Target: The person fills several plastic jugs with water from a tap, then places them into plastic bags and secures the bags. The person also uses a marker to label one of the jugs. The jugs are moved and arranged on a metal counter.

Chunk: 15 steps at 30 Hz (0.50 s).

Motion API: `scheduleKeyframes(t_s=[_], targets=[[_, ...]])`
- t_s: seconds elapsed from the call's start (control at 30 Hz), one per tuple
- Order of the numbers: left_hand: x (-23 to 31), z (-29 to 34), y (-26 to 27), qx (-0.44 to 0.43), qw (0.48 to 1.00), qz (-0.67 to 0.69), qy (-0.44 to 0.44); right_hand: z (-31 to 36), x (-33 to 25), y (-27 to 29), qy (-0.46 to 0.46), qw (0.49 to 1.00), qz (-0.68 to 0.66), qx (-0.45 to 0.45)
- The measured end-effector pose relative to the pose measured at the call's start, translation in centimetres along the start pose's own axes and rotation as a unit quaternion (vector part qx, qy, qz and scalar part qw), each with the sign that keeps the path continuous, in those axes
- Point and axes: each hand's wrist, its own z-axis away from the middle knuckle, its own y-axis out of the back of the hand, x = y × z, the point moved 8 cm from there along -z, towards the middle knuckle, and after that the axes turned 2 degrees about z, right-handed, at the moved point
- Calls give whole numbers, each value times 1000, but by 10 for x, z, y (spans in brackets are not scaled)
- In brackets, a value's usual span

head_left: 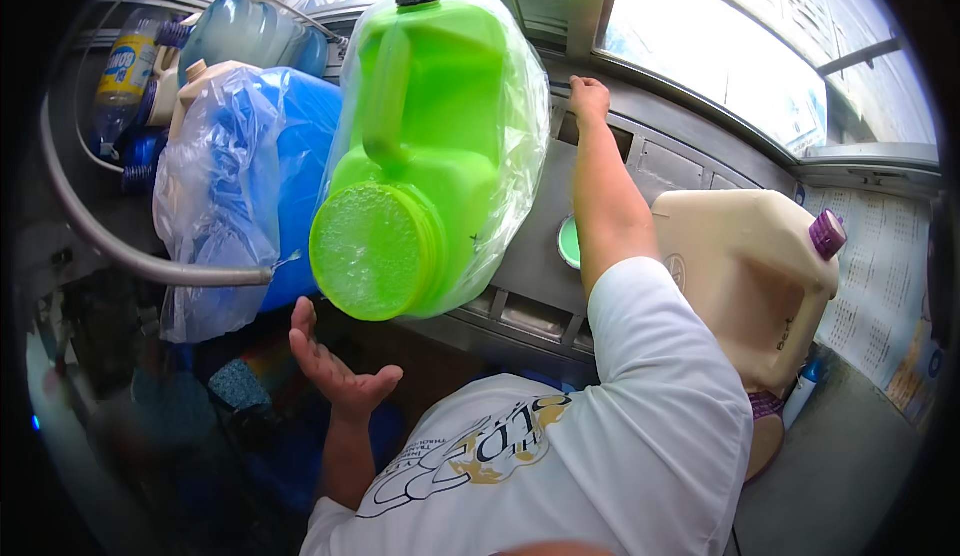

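Note:
My left hand (343,374) is open, palm up with fingers and thumb apart, below the large bright green jug (440,156). A gap separates it from the jug. The jug has a black cap, a moulded handle and a big round yellow-green end facing me, with a clear plastic bag around it. My right hand (590,99) reaches to the far side of the metal counter (530,266), beside the window frame. Its fingers are closed; whatever they hold, if anything, is too small to tell. A light green round piece (569,241) lies partly hidden by my right forearm.
A blue container (305,146) in a clear bag stands left of the green jug. A grey hose (170,269) curves before it. Bottles (125,81) crowd the back left. A beige jug (760,236) with a purple cap stands right of my arm, near papers (870,266).

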Motion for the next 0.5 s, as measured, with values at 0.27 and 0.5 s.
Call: scheduleKeyframes(t_s=[0.27, 0.5], targets=[[-21, -34, -25, 54, 976, 184, 105, 11, -39, -4, 54, 998, -13, 3], [-27, -22, -37, 62, 966, 221, 121, 43, -70, 6, 135, 984, 112, -32]])
